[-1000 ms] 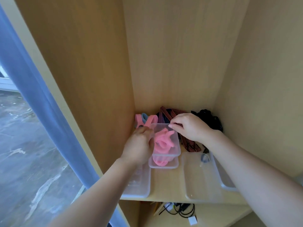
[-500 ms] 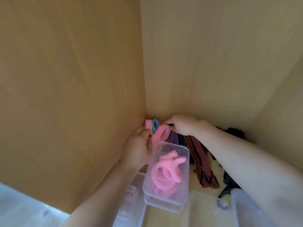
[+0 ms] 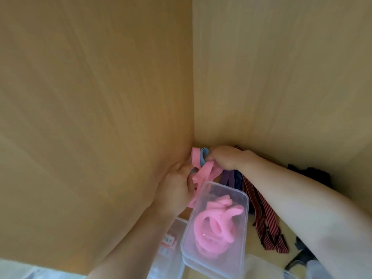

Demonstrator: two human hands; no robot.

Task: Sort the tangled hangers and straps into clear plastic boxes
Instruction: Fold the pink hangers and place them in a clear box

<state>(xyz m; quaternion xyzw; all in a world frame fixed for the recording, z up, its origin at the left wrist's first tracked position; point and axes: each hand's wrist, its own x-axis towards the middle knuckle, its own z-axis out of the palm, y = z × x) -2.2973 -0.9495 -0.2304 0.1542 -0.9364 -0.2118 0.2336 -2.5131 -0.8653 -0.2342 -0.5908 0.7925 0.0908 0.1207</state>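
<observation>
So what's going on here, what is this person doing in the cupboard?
A person is sorting straps in a wooden cupboard's back corner. The left hand and right hand both grip the tangled pink straps there, just behind a clear box that already holds pink loops. Red-striped straps lie unsorted on the shelf to its right.

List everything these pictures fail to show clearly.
Head view only.
- Label: blurred, unreadable.
- Which of the straps the right hand grips: its curled fingers hide it.
- Left hand fingertips: blurred against the pink strap.
- Dark pile: blurred, partly behind the right arm.
- Front box: cut off by the bottom edge.
</observation>
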